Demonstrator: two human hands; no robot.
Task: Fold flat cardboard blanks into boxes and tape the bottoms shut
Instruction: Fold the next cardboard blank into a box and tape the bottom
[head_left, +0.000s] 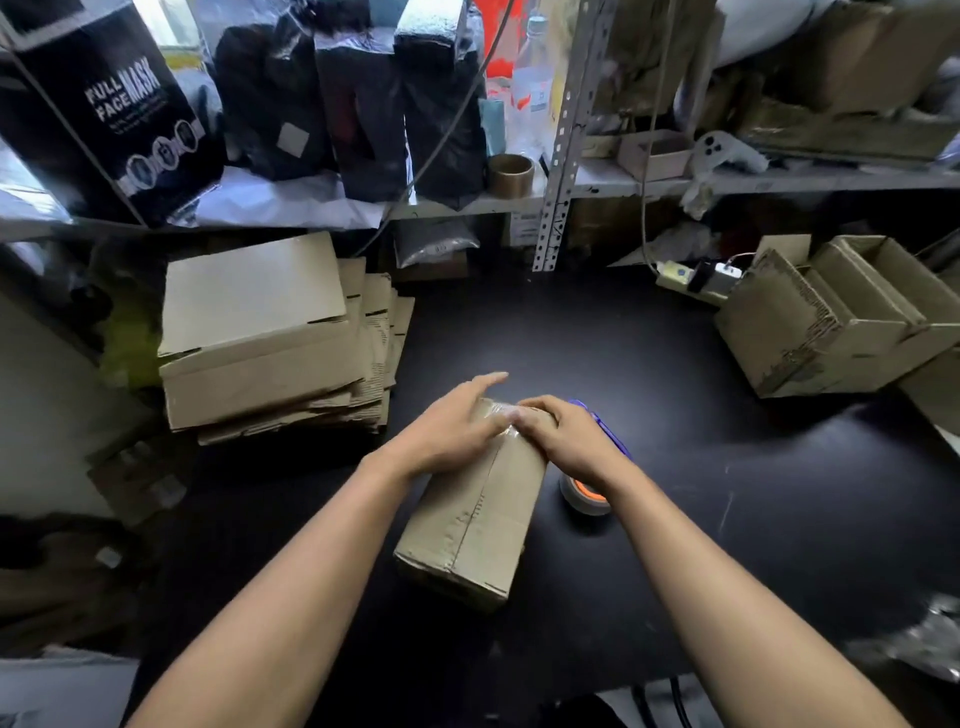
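Box (467, 525) sat mid-worktop (727, 467), near the front edge. Left hand (447, 431) lay flat on the tape (506, 415), fingers straight; right hand (563, 431) curled over the far end. Uneven pressing could've wrinkled that tape, or nudged the tape roll (584, 496) beside it.

Pretty dim overall, light's pooling as a soft glare on the black worktop (597, 338) mid-frame. Edges are bending from the wide lens, and the corners are going blurry.
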